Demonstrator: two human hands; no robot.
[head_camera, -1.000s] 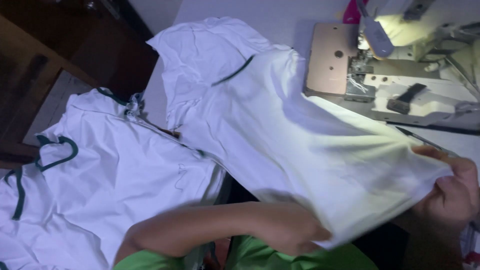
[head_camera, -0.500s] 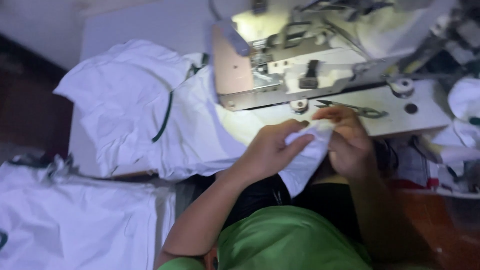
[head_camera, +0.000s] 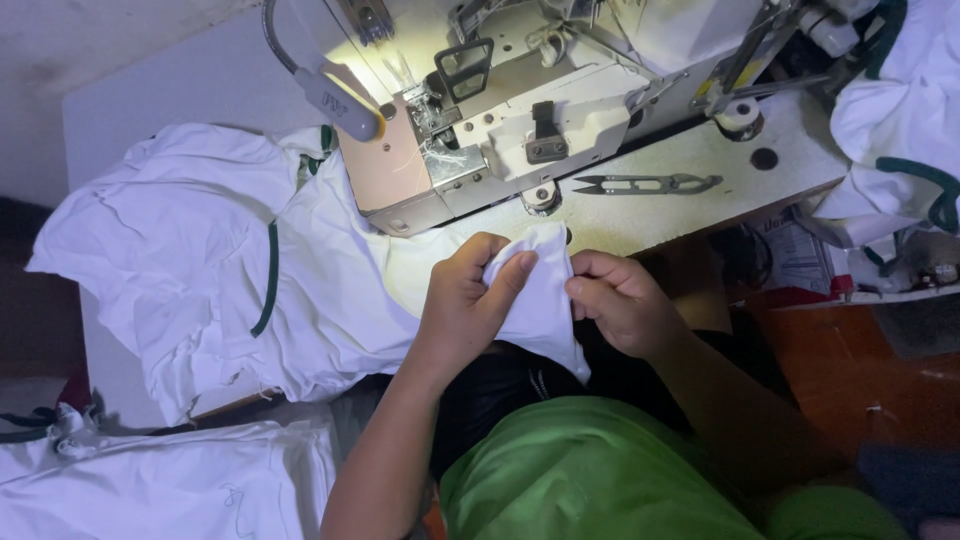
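While both forearms angle up toward the sewing machine (head_camera: 520, 120), left hand (head_camera: 470, 300) and right hand (head_camera: 620, 300) pinch one white garment edge (head_camera: 540, 290); one thread snips (head_camera: 640, 184) lies beyond.

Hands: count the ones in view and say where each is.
2. The left hand pinches the folded white cloth from its left; the right hand grips its right edge, just below the sewing machine. None looks hidden.

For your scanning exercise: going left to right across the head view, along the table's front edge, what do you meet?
White garment → left hand → white cloth → right hand → thread snips → green-trimmed garment.
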